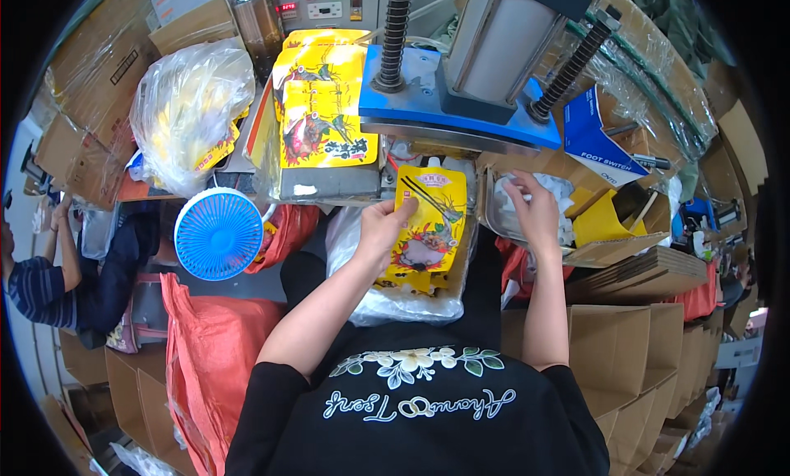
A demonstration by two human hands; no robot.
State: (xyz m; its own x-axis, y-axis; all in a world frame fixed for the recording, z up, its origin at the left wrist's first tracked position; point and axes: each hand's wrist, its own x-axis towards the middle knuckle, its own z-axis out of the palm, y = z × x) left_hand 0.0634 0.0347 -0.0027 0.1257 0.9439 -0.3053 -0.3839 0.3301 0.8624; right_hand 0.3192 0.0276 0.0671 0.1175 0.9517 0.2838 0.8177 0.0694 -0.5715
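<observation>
Pinching a yellow pouch [433, 229] by its left edge with the left hand [384, 232], above a plastic-wrapped box [411, 309]. Holding the right hand [536, 215] over a tray [494, 220] of white pieces [560, 193]; cannot tell whether gripping any. Best to keep the pouch upright and steady.

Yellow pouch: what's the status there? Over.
Left hand gripping yellow pouch by its left edge. Right hand at clear tub of white pieces. Blue press plate beyond the pouch.
</observation>
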